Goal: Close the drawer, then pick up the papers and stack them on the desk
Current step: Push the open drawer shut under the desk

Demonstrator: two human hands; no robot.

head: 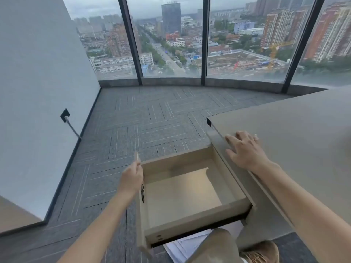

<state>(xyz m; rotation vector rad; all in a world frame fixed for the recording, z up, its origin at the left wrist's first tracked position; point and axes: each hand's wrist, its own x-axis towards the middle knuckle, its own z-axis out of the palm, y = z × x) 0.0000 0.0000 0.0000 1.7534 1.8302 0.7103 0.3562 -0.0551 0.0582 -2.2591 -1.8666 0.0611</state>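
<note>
A person stands at a beige desk surface (pixel 294 141) beside four tall window panes (pixel 171 38) over a city skyline, with the task barely begun: the one drawer (pixel 190 190) is pulled fully out and empty, its pale floor bare from wall to wall. Closing it comes first, and by the look of things that step is only now being set up. The drawer's front panel (pixel 139 215) faces away from the desk, toward the carpet tiles (pixel 148 118).

The right hand (pixel 244 149) lies flat and spread on the surface near its edge, palm down, holding nothing and seemingly bracing the body. The left hand (pixel 133 177) sits at the top edge of the front panel with a narrow grip pinched on that edge; its fingertips are hidden behind the panel, so how firmly it has hold cannot be told.

The papers (pixel 188 245) lie on the floor below the open drawer, just beside the person's knee (pixel 218 243) and one tan shoe (pixel 262 251). They are white overlapping sheets, partly covered, so a count is not possible; none has reached the surface. Picking them up and stacking them is all still to do.

Counted: one desk, one drawer, two bare hands, one wall socket (pixel 65 115) with its cable.
</note>
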